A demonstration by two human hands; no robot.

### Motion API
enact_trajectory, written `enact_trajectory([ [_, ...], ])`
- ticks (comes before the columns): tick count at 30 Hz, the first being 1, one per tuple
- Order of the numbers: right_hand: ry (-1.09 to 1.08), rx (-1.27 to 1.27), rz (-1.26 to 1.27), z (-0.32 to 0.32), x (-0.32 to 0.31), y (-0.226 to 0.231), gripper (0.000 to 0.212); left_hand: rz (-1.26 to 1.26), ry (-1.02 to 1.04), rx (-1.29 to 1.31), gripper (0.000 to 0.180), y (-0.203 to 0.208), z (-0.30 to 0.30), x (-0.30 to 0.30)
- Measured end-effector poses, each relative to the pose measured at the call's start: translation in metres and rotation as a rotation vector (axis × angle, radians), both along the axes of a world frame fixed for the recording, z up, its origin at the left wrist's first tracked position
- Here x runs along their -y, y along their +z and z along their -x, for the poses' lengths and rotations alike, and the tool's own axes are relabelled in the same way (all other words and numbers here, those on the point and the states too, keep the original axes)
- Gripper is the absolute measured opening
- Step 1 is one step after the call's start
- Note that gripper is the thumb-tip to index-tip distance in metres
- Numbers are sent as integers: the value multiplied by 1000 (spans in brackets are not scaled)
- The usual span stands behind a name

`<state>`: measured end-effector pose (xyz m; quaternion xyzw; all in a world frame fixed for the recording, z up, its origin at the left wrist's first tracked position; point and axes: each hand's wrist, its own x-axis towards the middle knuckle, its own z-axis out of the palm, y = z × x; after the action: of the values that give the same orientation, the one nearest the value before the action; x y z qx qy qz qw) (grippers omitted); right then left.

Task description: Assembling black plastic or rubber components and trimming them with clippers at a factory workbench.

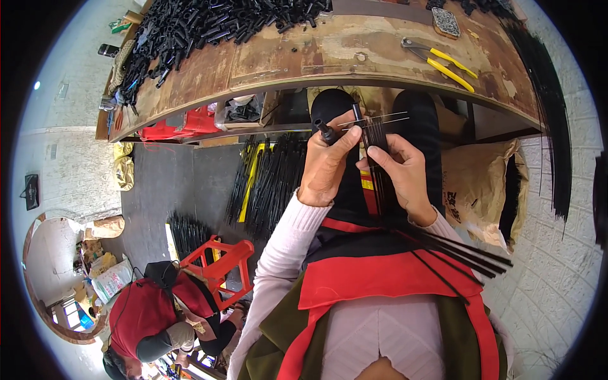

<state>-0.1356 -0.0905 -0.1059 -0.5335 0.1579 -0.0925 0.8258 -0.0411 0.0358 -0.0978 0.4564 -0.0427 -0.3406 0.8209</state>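
Observation:
My left hand (323,168) is closed round a black plastic tube piece (325,132) with a hollow end, its thumb and fingertips meeting near some thin silver wires (394,118). The wires stick out sideways across a bundle of thin black rods (376,138), which look like umbrella ribs. My right hand (403,170) pinches that bundle between thumb and fingers, just right of the left hand. Both hands are above my lap, in front of the bench. More black rods (457,251) lie fanned across my red and black apron (380,278). My fingers hide where the wires meet the rods.
A worn wooden bench (266,60) carries a heap of black tube pieces (190,38) and yellow-handled pliers (443,63). Black rod bundles (266,183) stand on the floor at left, near a red stool (225,266) and a bent-over person (145,316). A brown paper sack (478,183) stands at right.

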Motion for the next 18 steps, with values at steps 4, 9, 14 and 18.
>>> enact_trajectory([
  [4, 49, -24, -90, -3, 8, -1, 21, 33, -16, -61, 36, 0, -1, 0],
  [9, 133, -13, -206, -2, 11, -6, 21, 61, -44, -121, 40, 2, -3, -3],
  [14, 110, -12, -165, 1, 10, 8, 20, 114, -135, -170, 47, 10, -3, 0],
  [18, 119, 3, -169, 2, 10, 5, 18, 148, -244, -245, 45, -4, -6, -8],
])
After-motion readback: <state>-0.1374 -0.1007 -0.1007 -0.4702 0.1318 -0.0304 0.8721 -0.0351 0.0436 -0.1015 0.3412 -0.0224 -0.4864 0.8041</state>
